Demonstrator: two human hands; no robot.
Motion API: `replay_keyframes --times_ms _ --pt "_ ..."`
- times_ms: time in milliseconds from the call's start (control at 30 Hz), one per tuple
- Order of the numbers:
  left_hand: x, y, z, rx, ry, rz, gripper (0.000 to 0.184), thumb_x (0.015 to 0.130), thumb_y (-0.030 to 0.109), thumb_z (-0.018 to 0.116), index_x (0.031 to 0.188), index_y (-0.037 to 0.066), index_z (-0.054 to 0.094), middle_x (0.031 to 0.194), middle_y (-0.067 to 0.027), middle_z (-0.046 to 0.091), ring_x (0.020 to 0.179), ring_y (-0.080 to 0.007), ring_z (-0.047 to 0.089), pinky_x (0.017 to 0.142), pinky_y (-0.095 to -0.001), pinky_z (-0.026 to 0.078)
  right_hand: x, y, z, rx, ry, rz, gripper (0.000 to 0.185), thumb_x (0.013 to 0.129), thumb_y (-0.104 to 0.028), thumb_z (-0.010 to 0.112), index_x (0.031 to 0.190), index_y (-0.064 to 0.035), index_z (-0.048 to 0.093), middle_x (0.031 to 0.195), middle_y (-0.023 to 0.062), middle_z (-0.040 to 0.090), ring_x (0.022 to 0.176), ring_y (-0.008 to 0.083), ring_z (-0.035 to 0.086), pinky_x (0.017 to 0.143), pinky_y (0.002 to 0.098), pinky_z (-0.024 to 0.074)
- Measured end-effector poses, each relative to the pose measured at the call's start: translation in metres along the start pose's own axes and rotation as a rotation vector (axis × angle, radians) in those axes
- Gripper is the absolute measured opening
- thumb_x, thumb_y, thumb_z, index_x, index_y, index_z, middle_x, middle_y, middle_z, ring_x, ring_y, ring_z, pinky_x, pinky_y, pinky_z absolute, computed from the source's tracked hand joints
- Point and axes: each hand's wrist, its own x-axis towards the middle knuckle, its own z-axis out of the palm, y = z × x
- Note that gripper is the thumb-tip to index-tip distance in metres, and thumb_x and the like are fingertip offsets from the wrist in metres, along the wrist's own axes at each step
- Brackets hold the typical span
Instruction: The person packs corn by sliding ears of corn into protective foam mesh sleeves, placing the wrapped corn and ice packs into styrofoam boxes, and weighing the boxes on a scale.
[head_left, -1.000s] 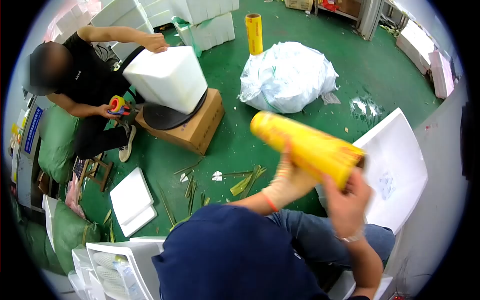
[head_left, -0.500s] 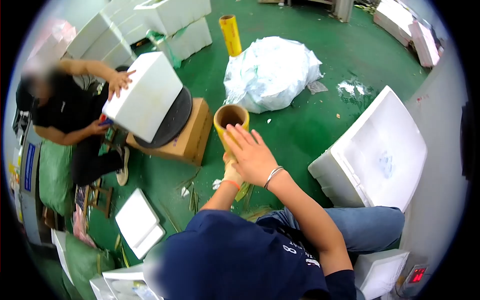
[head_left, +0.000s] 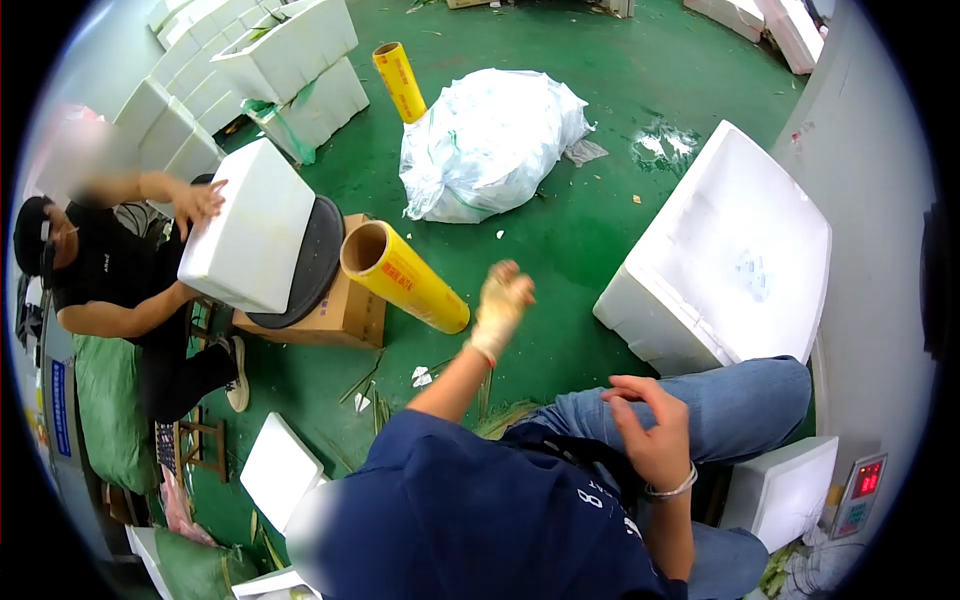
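A yellow roll (head_left: 412, 285) of wrap on a brown cardboard core appears to stand on end on the green floor, its hollow top toward the cardboard box. Just right of its base is my left hand (head_left: 503, 305), apart from the roll, in a pale covering with an orange band at the wrist. Its fingers are curled in, slightly blurred, with nothing visible in them. My right hand (head_left: 655, 430), a bracelet at the wrist, hovers over my jeans with thumb and fingers apart and holds nothing. A large white foam box (head_left: 740, 270) is tilted on the right.
At left a seated co-worker (head_left: 110, 260) holds a white foam box (head_left: 255, 230) on a black round disc (head_left: 320, 250) atop a cardboard box (head_left: 360, 312). A stuffed plastic bag (head_left: 490, 145) and second yellow roll (head_left: 398, 82) are ahead. A foam lid (head_left: 280, 465) lies left.
Both hands have come off the yellow roll, which now stands to the left. My left hand moved up and right; my right hand drew back toward my lap. The view shifted.
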Motion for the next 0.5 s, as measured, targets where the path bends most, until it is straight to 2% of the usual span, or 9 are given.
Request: replay_keyframes --times_ms 33,100,167,233,300,333,367,433,500 --pt "0.026 0.007 -0.012 0.064 0.126 0.071 0.053 0.076 0.014 0.060 0.123 -0.002 0.042 0.082 -0.0085 0.060 0.060 -0.0142 0.058 0.053 -0.0265 0.045 -0.010 0.001 -0.005 0.064 0.052 0.050 0.018 0.080 -0.004 0.061 0.097 0.0035 0.061 0.085 0.0130 0.067 0.078 0.0193 0.064 0.072 0.0280 0.0488" --pt "0.052 0.032 -0.023 0.175 0.356 -0.011 0.052 0.076 0.014 0.058 0.123 -0.001 0.045 0.083 -0.0083 0.061 0.060 -0.0142 0.058 0.053 -0.0263 0.046 -0.033 0.007 -0.013 0.121 0.084 0.091 0.018 0.081 -0.003 0.060 0.098 0.0041 0.060 0.085 0.0133 0.067 0.079 0.0180 0.064 0.073 0.0276 0.0485" --pt "0.042 0.042 -0.012 0.131 0.165 0.068 0.043 0.078 0.016 0.058 0.117 0.001 0.051 0.080 -0.0080 0.063 0.061 -0.0147 0.060 0.054 -0.0272 0.046 -0.053 0.011 -0.017 0.173 0.127 0.134 0.018 0.082 -0.002 0.059 0.099 0.0048 0.059 0.086 0.0136 0.068 0.081 0.0168 0.063 0.073 0.0272 0.0483" --pt "0.022 0.035 0.009 0.004 -0.011 -0.099 0.030 0.082 0.019 0.057 0.108 0.004 0.059 0.079 -0.0096 0.066 0.063 -0.0164 0.062 0.057 -0.0271 0.049 -0.076 0.012 -0.019 0.187 0.132 0.177 0.018 0.084 -0.004 0.056 0.101 0.0036 0.058 0.079 0.0096 0.065 0.073 0.0133 0.059 0.067 0.0256 0.0469" --pt "-0.012 0.034 0.039 -0.023 -0.127 -0.043 0.025 0.086 0.018 0.057 0.106 0.003 0.060 0.080 -0.0102 0.066 0.066 -0.0167 0.062 0.061 -0.0280 0.052 -0.099 -0.005 -0.032 0.225 0.090 0.326 0.025 0.084 -0.002 0.053 0.108 0.0029 0.056 0.090 0.0117 0.065 0.083 0.0151 0.059 0.076 0.0256 0.0457" --pt "-0.028 0.038 0.055 -0.043 -0.176 -0.005 0.025 0.085 0.015 0.057 0.105 0.001 0.061 0.080 -0.0101 0.066 0.068 -0.0162 0.063 0.063 -0.0274 0.053 -0.112 -0.001 -0.037 0.231 0.139 0.258 0.025 0.084 -0.004 0.053 0.108 0.0023 0.056 0.088 0.0115 0.065 0.080 0.0141 0.059 0.074 0.0243 0.0451" --pt "-0.040 0.039 0.070 -0.093 -0.247 -0.028 0.025 0.084 0.013 0.057 0.105 0.000 0.060 0.081 -0.0102 0.065 0.069 -0.0157 0.063 0.064 -0.0264 0.053 -0.124 0.003 -0.043 0.180 0.217 0.275 0.023 0.086 -0.006 0.053 0.108 0.0018 0.056 0.077 0.0072 0.061 0.071 0.0112 0.056 0.065 0.0209 0.0423" --pt "-0.068 0.054 0.095 -0.049 -0.420 -0.081 0.025 0.084 0.010 0.055 0.106 -0.003 0.059 0.082 -0.0087 0.064 0.074 -0.0146 0.063 0.066 -0.0253 0.053 -0.143 -0.006 -0.061 0.116 0.338 0.338 0.022 0.092 -0.010 0.050 0.109 0.0006 0.059 0.066 -0.0002 0.053 0.056 0.0086 0.046 0.051 0.0230 0.0363" --pt "-0.088 0.060 0.112 -0.011 -0.592 -0.042 0.024 0.087 0.008 0.052 0.108 -0.002 0.058 0.080 -0.0065 0.062 0.071 -0.0120 0.059 0.069 -0.0228 0.050 -0.165 0.004 -0.073 0.091 0.462 0.411 0.021 0.091 -0.007 0.050 0.108 0.0011 0.059 0.063 -0.0032 0.044 0.055 0.0036 0.037 0.051 0.0171 0.0294"
